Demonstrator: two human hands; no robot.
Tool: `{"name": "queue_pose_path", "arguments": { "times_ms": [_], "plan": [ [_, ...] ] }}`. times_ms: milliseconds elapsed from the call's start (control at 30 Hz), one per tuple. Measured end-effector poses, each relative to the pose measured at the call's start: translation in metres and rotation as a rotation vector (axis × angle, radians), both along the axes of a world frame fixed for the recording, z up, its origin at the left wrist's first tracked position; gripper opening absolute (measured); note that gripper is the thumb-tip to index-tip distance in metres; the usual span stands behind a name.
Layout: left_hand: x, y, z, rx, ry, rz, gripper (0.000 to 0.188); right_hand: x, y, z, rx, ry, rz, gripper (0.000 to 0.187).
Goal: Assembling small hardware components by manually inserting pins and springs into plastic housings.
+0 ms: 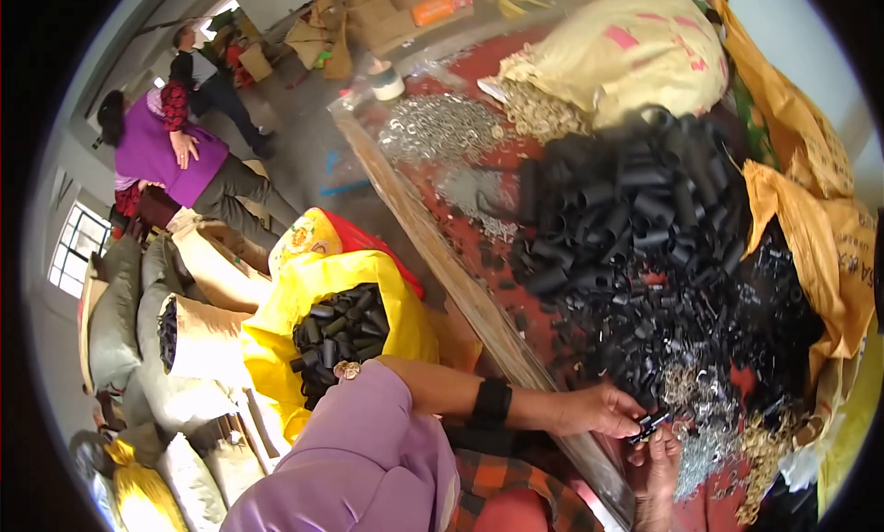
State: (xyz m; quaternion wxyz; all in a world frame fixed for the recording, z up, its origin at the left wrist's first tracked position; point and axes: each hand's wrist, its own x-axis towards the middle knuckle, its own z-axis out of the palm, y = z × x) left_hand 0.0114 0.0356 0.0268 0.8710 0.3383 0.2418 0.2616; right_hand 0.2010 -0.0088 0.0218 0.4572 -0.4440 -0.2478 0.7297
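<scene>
My left hand, with a black band on its wrist, comes in from the left in a purple sleeve. Its thumb and fingers are pinched on a small black part with a shiny bit on it; its exact kind is too small to tell. Coming up from the lower edge, my right hand has its fingertips closed against the same part. Just beyond both hands lie silvery metal pieces and a heap of small black parts.
A wooden edge runs along the red work surface. Black tubes are heaped behind, near metal rings and a pale sack. Left of it stands a yellow bag of black pieces. Two people are at the far left.
</scene>
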Motion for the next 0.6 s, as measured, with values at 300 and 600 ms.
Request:
{"name": "queue_pose_path", "arguments": {
  "times_ms": [300, 600],
  "plan": [
    [-0.007, -0.019, 0.007, -0.174, -0.052, 0.049, 0.032, -0.029, -0.013, 0.004, 0.069, -0.092, -0.118, 0.017],
    [-0.005, -0.017, -0.009, -0.215, -0.11, 0.107, 0.031, -0.021, -0.015, -0.014, 0.445, -0.375, -0.1, 0.012]
  ]
}}
